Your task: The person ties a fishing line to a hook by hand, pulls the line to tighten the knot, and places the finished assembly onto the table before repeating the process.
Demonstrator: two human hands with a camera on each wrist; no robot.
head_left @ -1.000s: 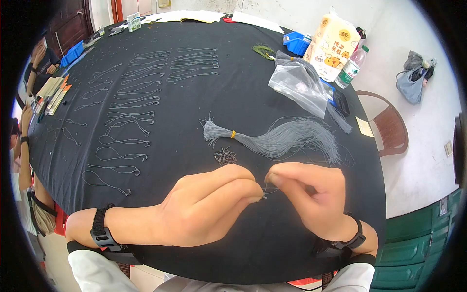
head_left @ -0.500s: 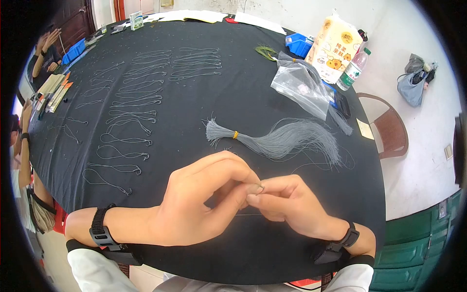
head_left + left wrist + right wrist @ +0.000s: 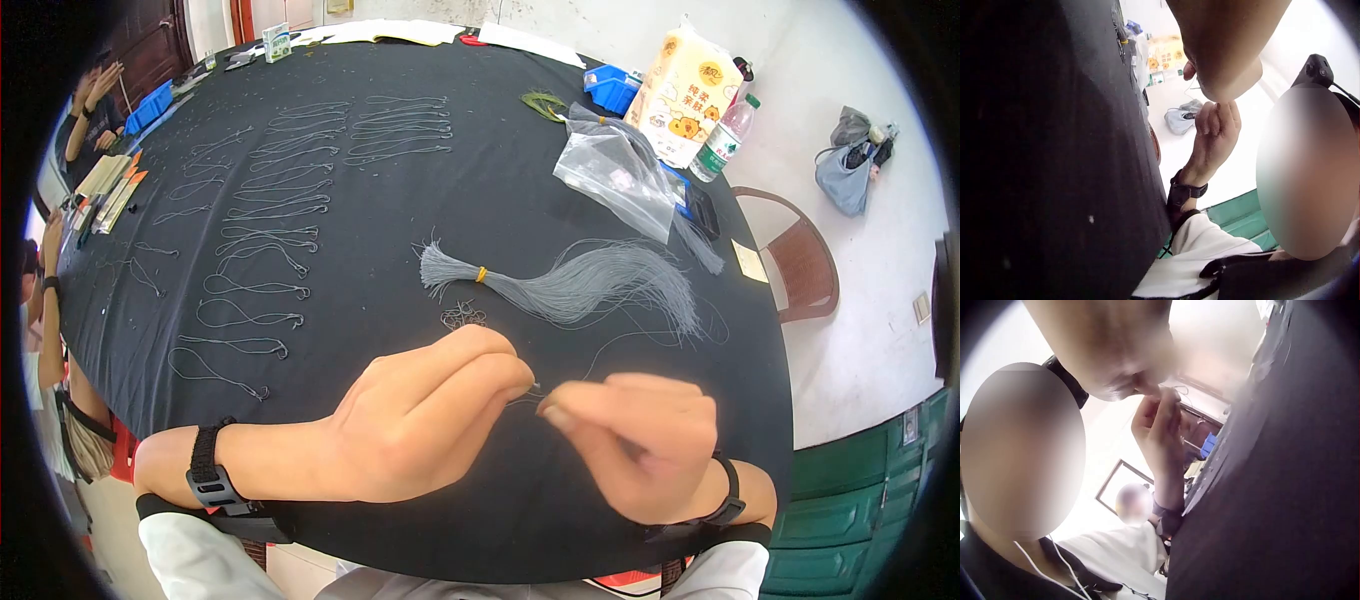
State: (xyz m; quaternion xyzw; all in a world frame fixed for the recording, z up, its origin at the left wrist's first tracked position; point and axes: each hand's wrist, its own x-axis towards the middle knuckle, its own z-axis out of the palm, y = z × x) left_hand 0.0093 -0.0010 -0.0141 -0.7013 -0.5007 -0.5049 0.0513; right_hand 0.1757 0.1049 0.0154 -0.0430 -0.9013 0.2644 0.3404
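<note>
My left hand [image 3: 430,420] pinches a small fishing hook, mostly hidden, with only a tiny tip showing past the fingertips. Close on its right, my right hand [image 3: 640,440] pinches a thin grey line [image 3: 524,402] between thumb and forefinger; the line spans the small gap between the hands. Just beyond the left hand lies a small pile of dark hooks [image 3: 463,316]. Behind it stretches a bundle of grey line [image 3: 590,285], tied with a yellow band [image 3: 482,275]. The left wrist view shows the right hand [image 3: 1217,128] with curled fingers.
Rows of looped lines with hooks [image 3: 250,317] lie on the black tablecloth [image 3: 390,230] to the left. At the back right are a plastic bag [image 3: 615,185], a tissue pack [image 3: 685,95], a bottle [image 3: 725,140] and a blue bin [image 3: 610,90]. Another person sits at the far left.
The hands came together at the fingertips half a second ago, and now they are apart again, the right hand drawn to the right with the line. The hook pile shows again.
</note>
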